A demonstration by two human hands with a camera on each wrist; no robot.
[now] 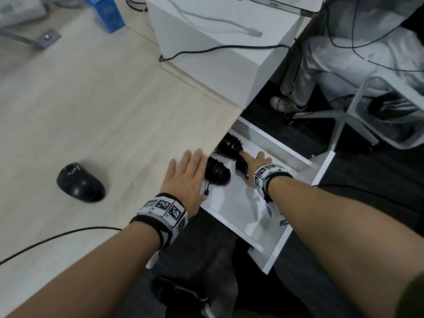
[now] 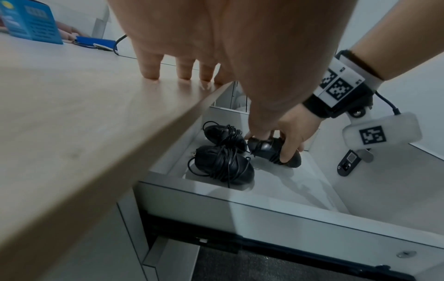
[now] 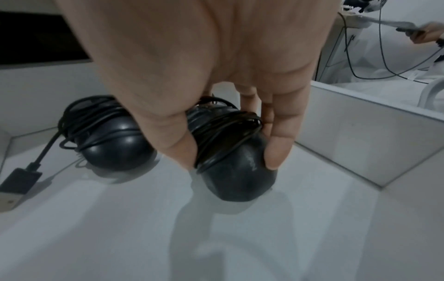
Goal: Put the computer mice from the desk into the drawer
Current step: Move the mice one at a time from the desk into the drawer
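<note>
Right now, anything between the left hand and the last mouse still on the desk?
Nothing visible. The left hand rests flat at the desk edge; the mouse on the desk lies further left, bare desktop between them. The right hand holds another mouse inside the open drawer.

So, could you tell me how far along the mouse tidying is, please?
Two cord-wrapped mice already lie in the open drawer. The right hand is setting a third mouse down beside them. One black mouse is left on the desk, where the left hand rests flat.
</note>
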